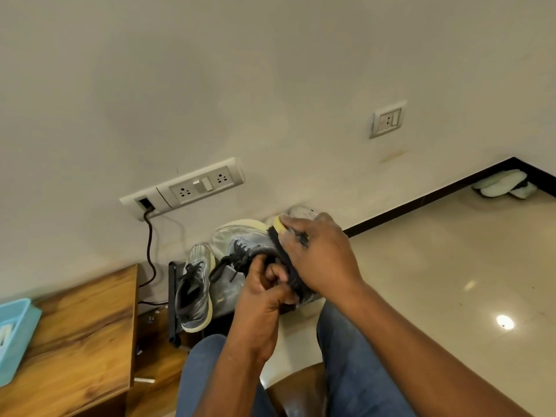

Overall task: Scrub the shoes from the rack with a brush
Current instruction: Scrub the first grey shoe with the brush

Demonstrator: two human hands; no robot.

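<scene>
Scrubbing in hand: shoe (240, 245) is gripped at its collar by left hand (264, 291), brush (281, 228) clasped under right hand (319, 254) fingers, bristles on upper. Next stroke likely needs firm counter-hold; second shoe (194, 288) waits just beyond the left fingers.

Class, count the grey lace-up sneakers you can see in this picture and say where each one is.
2. One grey sneaker is held in the left hand, under the brush in the right hand. The other sneaker sits on the rack. More may be hidden behind the hands.
</scene>
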